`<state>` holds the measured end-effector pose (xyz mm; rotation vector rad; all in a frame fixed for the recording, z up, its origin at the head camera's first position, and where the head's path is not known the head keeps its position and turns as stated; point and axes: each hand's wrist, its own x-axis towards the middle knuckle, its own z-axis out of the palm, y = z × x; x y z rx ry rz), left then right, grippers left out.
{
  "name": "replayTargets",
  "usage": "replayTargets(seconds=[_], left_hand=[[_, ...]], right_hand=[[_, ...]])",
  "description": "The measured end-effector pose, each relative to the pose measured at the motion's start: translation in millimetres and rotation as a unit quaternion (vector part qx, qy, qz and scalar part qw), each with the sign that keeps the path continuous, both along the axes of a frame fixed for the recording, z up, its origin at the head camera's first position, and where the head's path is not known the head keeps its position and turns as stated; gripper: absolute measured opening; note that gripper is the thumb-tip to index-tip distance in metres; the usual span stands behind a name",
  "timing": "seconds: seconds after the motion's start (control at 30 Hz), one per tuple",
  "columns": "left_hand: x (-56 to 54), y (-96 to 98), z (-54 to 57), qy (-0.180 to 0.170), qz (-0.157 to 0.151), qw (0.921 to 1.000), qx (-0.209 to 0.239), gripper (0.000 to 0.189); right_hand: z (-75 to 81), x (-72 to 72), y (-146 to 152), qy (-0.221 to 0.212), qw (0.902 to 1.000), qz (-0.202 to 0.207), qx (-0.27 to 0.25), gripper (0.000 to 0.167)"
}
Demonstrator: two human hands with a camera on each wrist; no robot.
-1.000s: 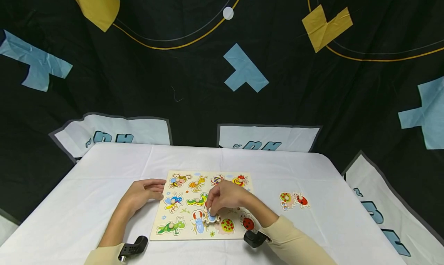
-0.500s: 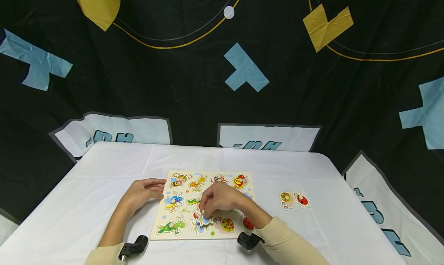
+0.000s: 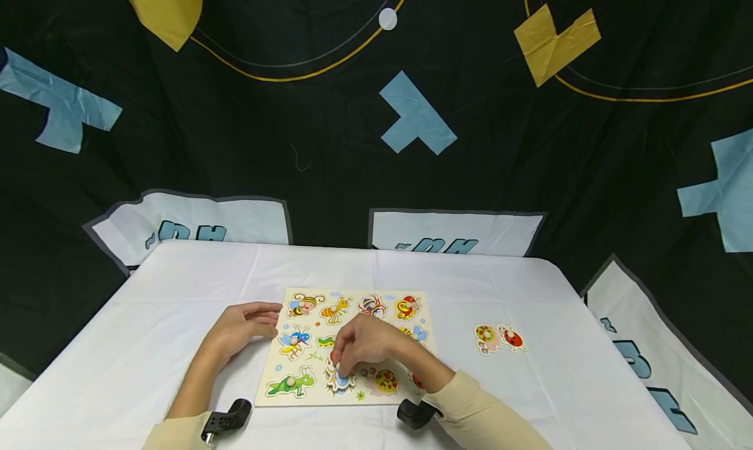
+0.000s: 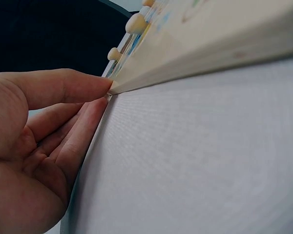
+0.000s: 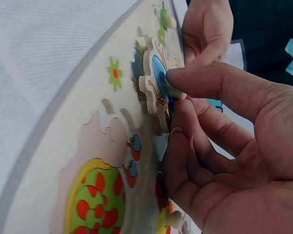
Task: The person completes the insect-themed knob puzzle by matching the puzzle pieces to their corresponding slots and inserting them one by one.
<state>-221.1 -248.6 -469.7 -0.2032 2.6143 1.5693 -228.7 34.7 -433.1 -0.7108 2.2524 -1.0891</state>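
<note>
My right hand (image 3: 373, 340) pinches the knob of a blue beetle puzzle piece (image 3: 340, 382) between thumb and fingertips. In the right wrist view the beetle piece (image 5: 157, 80) stands tilted just above its printed recess, with a gap on the side near the snail recess (image 5: 97, 200). My left hand (image 3: 242, 329) rests at the left edge of the wooden puzzle board (image 3: 320, 399). The left wrist view shows its fairly straight thumb (image 4: 68, 87) touching the board's edge, with the other fingers on the white cloth beside it.
Right of the board, a snail piece (image 3: 485, 337) and a ladybug piece (image 3: 510, 339) lie on the white-covered table (image 3: 565, 391). Several knobbed insect pieces, among them a grasshopper (image 3: 291, 383), sit in the board. A dark curtain (image 3: 329, 175) hangs behind.
My right hand has moved a little left with the beetle piece, from beside the beetle recess to over it. The left hand has stayed at the board's edge.
</note>
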Motion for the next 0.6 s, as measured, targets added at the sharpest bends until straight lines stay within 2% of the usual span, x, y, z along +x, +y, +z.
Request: replayTargets(seconds=[0.6], left_hand=[[0.1,-1.2,2.3,0.005,-0.004,1.0,-0.006,0.061]], right_hand=[[-4.4,2.5,-4.2,0.008,0.9997,0.007,0.022,0.017]])
